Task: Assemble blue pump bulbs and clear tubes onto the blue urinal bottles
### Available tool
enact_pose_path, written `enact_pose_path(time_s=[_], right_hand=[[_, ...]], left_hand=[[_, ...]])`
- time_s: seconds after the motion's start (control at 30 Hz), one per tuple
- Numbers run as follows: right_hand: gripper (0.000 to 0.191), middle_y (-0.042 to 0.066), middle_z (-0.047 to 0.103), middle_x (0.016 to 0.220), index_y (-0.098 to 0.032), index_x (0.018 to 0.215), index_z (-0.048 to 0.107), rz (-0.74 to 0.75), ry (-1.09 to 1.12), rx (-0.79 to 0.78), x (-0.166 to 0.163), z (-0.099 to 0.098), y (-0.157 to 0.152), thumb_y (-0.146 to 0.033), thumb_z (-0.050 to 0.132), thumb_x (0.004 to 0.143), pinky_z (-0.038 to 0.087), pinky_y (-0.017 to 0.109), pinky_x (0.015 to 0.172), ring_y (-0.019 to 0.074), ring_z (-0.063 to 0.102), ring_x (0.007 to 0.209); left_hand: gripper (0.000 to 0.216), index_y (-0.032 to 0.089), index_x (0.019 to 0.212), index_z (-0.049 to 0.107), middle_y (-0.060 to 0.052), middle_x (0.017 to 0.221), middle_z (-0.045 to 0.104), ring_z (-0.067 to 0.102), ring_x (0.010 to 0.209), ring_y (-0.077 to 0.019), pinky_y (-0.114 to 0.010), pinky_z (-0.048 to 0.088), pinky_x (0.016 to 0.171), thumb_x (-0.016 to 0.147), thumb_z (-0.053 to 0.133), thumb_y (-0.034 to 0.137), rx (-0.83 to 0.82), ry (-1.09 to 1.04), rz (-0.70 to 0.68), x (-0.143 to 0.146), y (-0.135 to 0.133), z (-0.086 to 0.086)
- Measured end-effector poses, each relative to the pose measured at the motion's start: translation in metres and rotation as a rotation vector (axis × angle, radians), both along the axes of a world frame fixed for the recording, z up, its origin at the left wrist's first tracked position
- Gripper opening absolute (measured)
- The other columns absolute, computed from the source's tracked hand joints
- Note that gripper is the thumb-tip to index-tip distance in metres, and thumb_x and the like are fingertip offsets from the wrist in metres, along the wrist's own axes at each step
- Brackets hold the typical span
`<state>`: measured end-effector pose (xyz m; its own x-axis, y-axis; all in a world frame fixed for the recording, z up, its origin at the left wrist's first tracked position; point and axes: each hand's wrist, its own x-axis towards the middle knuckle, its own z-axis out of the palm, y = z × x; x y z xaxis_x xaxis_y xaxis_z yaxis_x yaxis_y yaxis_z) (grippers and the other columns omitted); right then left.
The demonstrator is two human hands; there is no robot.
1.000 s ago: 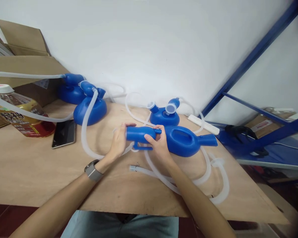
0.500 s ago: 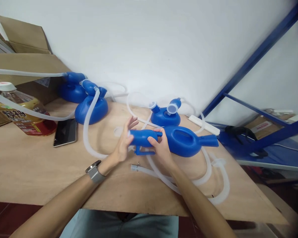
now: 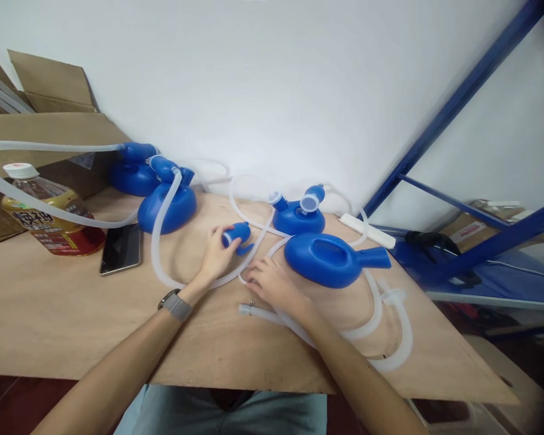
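Nozzle (image 3: 239,233) is in my left hand (image 3: 218,254), near the middle of the surface (image 3: 236,362); the fingers wrap its wide end, and a blue strap (image 3: 245,249) sticks out below it. From my end I cannot tell whether it touches the wood. My right hand (image 3: 274,284) is just beside it, palm down, fingers bent and blurred above the loose hose (image 3: 267,315); whether they grip anything, I cannot tell.

Most in my way is the long hose (image 3: 155,241): it drops from the left bottle (image 3: 167,209), passes by my left wrist and rises between the nozzle and my right hand. The loose hose has a clamp (image 3: 251,303) near its end, runs under my right forearm and loops at the right. Close on that side lies the big bottle (image 3: 326,273), its neck pointing right, and behind it I have the rear bottle (image 3: 294,220) and a white strip (image 3: 367,231).

Over to the left I see a phone (image 3: 121,249) lying flat, then a drink bottle (image 3: 57,220) with a hose crossing its front, and the box (image 3: 40,130) behind. A blue rack (image 3: 453,103) stands beyond the surface on the right
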<state>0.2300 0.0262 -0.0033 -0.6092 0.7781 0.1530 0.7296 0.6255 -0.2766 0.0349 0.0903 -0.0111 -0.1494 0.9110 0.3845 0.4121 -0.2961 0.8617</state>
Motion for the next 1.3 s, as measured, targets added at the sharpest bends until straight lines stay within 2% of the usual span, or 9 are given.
enact_pose_path(time_s=[0.1,0.23,0.3,0.43,0.53,0.67,0.83,0.97,1.3], right_hand=[[0.009,0.015,0.067,0.131,-0.019,0.099,0.072,-0.009,-0.029,0.014,-0.003,0.008,-0.001,-0.024,0.065,0.102,0.049,0.053,0.110,0.0323,0.058,0.128],[0.015,0.010,0.062,0.149,-0.023,0.106,0.065,0.045,0.308,-0.150,0.016,0.048,-0.012,-0.027,0.052,0.108,0.045,0.048,0.120,0.0248,0.054,0.143],[0.016,0.007,0.061,0.154,-0.026,0.108,0.062,-0.077,0.523,-0.114,0.046,0.074,-0.027,-0.034,0.048,0.110,0.042,0.052,0.123,0.0246,0.053,0.147],[0.021,0.008,0.062,0.154,-0.029,0.105,0.061,-0.481,0.627,0.273,0.150,0.106,-0.062,-0.049,0.054,0.105,0.032,0.058,0.128,0.0290,0.047,0.153],[0.037,0.014,0.058,0.157,-0.028,0.100,0.058,-0.749,0.548,0.408,0.229,0.097,-0.070,-0.064,0.052,0.101,0.030,0.064,0.127,0.0341,0.045,0.153],[0.047,0.018,0.059,0.155,-0.026,0.093,0.056,-0.716,0.486,0.161,0.276,0.062,-0.059,-0.073,0.053,0.096,0.037,0.064,0.122,0.0372,0.053,0.147],[0.049,0.015,0.063,0.147,-0.027,0.120,0.055,-0.630,0.710,0.084,0.274,0.040,-0.036,-0.068,0.060,0.095,0.050,0.054,0.114,0.0302,0.063,0.134],[0.054,0.011,0.064,0.145,-0.028,0.140,0.059,-0.613,0.622,0.127,0.270,0.043,-0.023,-0.064,0.051,0.101,0.040,0.055,0.123,0.0299,0.060,0.135],[0.067,0.009,0.063,0.148,-0.028,0.138,0.062,-0.533,0.809,0.164,0.252,0.027,-0.011,-0.075,0.032,0.102,0.039,0.048,0.124,0.0303,0.056,0.140]], left_hand=[[0.030,0.021,0.118,0.066,-0.013,0.128,0.058,0.059,0.125,-0.0304,-0.050,0.045,0.116,0.089,0.065,0.027,0.032,0.129,-0.064,0.002,-0.005,-0.004],[0.041,0.021,0.129,0.065,-0.016,0.130,0.057,0.056,0.126,-0.0378,-0.059,0.044,0.114,0.088,0.066,0.028,0.050,0.284,-0.129,0.001,-0.009,-0.009],[0.048,0.020,0.136,0.062,-0.018,0.131,0.057,0.055,0.127,-0.0406,-0.062,0.044,0.112,0.091,0.065,0.033,0.061,0.417,-0.107,-0.001,-0.010,-0.012],[0.050,0.017,0.143,0.057,-0.022,0.140,0.053,0.051,0.132,-0.0423,-0.062,0.044,0.111,0.098,0.059,0.038,0.163,0.625,-0.013,-0.001,-0.014,-0.012],[0.046,0.019,0.144,0.056,-0.021,0.147,0.051,0.048,0.139,-0.0402,-0.060,0.042,0.116,0.101,0.055,0.038,0.338,0.647,-0.117,0.007,-0.020,-0.007],[0.050,0.018,0.149,0.052,-0.021,0.150,0.051,0.048,0.142,-0.0371,-0.054,0.041,0.119,0.104,0.053,0.039,0.465,0.642,-0.325,0.043,-0.028,0.009],[0.080,0.017,0.160,0.041,-0.023,0.165,0.040,0.037,0.154,-0.0424,-0.059,0.032,0.125,0.095,0.067,0.057,0.392,0.706,-0.538,0.114,-0.012,0.031],[0.112,0.019,0.164,0.034,-0.023,0.163,0.043,0.040,0.151,-0.0456,-0.061,0.036,0.122,0.076,0.080,0.071,0.212,0.643,-0.610,0.152,0.014,0.029],[0.105,0.022,0.158,0.041,-0.017,0.152,0.053,0.046,0.146,-0.0398,-0.057,0.034,0.124,0.074,0.082,0.070,0.267,0.497,-0.646,0.158,0.025,0.011]])
